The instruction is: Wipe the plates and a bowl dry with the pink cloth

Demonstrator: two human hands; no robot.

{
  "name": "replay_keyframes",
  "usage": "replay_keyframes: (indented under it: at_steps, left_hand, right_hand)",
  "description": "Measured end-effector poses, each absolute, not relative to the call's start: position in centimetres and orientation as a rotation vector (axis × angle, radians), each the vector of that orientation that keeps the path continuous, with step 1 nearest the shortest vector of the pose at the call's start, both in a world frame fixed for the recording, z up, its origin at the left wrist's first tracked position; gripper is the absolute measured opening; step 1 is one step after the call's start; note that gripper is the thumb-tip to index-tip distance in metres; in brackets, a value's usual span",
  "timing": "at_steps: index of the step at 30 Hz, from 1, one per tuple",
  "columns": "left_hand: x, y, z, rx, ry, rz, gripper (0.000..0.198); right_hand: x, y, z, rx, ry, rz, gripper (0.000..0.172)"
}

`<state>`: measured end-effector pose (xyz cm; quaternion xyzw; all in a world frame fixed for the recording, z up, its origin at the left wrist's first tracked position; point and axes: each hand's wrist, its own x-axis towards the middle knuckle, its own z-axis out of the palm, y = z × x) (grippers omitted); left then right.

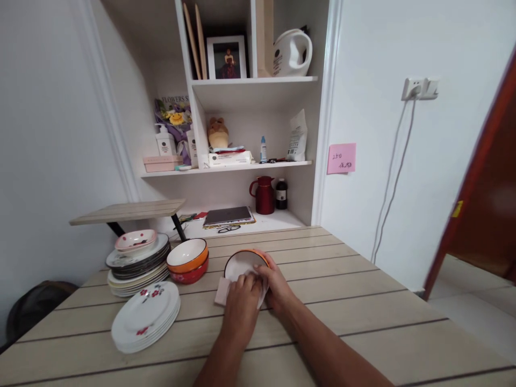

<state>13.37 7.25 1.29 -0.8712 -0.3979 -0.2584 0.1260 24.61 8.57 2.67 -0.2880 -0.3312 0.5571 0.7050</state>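
Observation:
My right hand [276,279] grips the right rim of an orange bowl [242,264] with a white inside and a dark edge. The bowl is tilted, its opening turned toward me. My left hand [244,301] presses a pale pink cloth [221,293] at the near side of the bowl, its fingers curled over the rim into the inside. Part of the cloth hangs out to the left of that hand. To the left, another orange bowl [188,258] is stacked in a red bowl [190,276].
White plates with red flowers [141,317] are stacked at the left front. Behind them stands a taller plate pile [139,269] topped by a pink-dotted bowl [135,239]. At the back are a small raised shelf [129,210], a laptop [228,215] and a red jug [265,196].

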Motion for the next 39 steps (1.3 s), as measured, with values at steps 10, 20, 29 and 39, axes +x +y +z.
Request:
replay_keyframes:
  at_steps: [10,20,29,39]
  left_hand:
    - [13.7,7.1,0.9,-2.455,-1.154,-0.889,0.041]
    - [14.4,7.6,0.5,-2.536,-0.875,-0.912,0.049]
    - [14.8,7.7,0.5,-2.529,-0.858,-0.798,0.027]
    - [14.7,7.9,-0.4,-2.27,-1.047,-0.956,0.034]
  right_hand:
    - [24.4,7.9,2.2,-0.625,-0.815,1.351,0.082]
    - [26.3,8.4,3.9,-0.693,-0.775,1.274,0.043]
    - [31.3,7.6,4.8,-0.793,-0.915,1.414,0.046]
    - [26.8,7.8,3.4,-0.568,-0.795,1.388,0.057]
